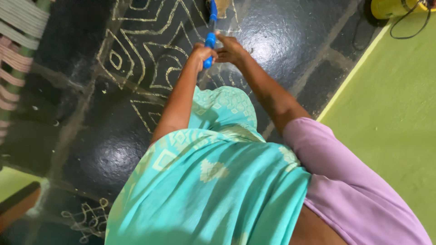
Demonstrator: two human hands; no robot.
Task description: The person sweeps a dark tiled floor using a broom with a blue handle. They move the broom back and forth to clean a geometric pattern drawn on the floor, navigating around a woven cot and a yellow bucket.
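Note:
A blue handle [211,27] of a long cleaning tool runs away from me over the dark floor. Its far end meets a tan patch [222,7] at the top edge, too cropped to tell what it is. My left hand [202,52] is wrapped around the lower end of the handle. My right hand [230,48] comes in from a purple sleeve [327,159] and its fingers close on the handle just above the left hand. A turquoise patterned cloth [213,177] covers my body below.
The dark stone floor [281,31] carries pale chalk line patterns [150,59]. A light green wall [395,104] runs along the right. At the top right a yellow object [390,7] sits with a black cable. A striped woven seat [13,50] stands at the left.

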